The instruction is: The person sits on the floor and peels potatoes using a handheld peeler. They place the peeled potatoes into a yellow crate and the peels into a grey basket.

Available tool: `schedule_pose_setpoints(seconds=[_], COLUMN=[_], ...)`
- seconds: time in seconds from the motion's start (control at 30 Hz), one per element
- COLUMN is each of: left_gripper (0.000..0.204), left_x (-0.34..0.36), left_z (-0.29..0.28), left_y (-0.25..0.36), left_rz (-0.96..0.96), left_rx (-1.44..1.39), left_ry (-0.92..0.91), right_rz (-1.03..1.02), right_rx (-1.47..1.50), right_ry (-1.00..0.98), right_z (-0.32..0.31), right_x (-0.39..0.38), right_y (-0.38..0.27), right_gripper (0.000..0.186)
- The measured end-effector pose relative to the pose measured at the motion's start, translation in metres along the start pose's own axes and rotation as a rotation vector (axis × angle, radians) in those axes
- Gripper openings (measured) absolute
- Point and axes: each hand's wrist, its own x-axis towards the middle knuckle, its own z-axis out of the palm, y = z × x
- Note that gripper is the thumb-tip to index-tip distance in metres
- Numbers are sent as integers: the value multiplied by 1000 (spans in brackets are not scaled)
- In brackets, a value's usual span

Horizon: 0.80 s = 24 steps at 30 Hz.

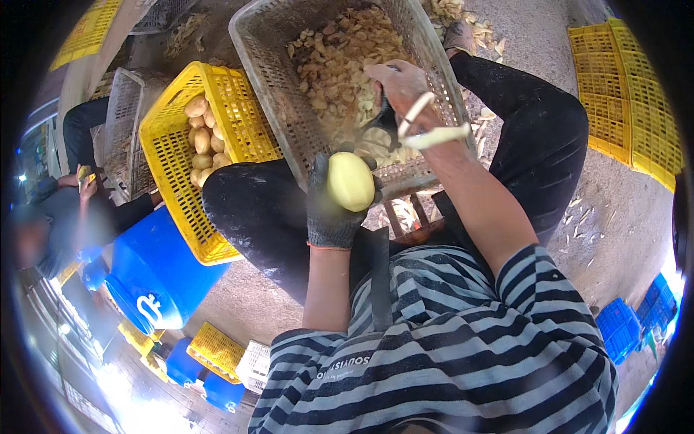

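My left hand (327, 210), in a dark grey work glove, is closed around a peeled, pale yellow potato (350, 182) above the near edge of the grey crate. Bare and closed on a black peeler (385, 116), my right hand (402, 85) is over the crate, beyond the potato and to its right. The peeler is partly hidden by the fingers and blurred. Pale strips of peel (437, 136) hang over my right wrist. Below both hands, the grey plastic crate (271, 94) holds a heap of potato peelings (347, 54).
A yellow crate (170, 195) with unpeeled potatoes (204, 137) stands by my left knee. Beside it is a blue barrel (163, 260). At far left another person's hand (87, 184) holds a potato. Yellow crates (614, 94) stand at right; peelings litter the floor.
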Motion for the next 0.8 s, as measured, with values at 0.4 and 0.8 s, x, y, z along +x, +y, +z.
schedule_pose_setpoints(seconds=[0.4, 0.8], left_gripper=[25, 43], left_x=[-13, -23], left_z=[3, 18], left_y=[-3, -15], left_rz=[765, 995], left_rx=[934, 1049], left_ry=[66, 68], right_rz=[-31, -162], right_rx=[105, -309], right_ry=[-78, -67], right_z=[15, -13], right_x=[-53, 17], right_y=[-25, 10], right_gripper=[25, 31])
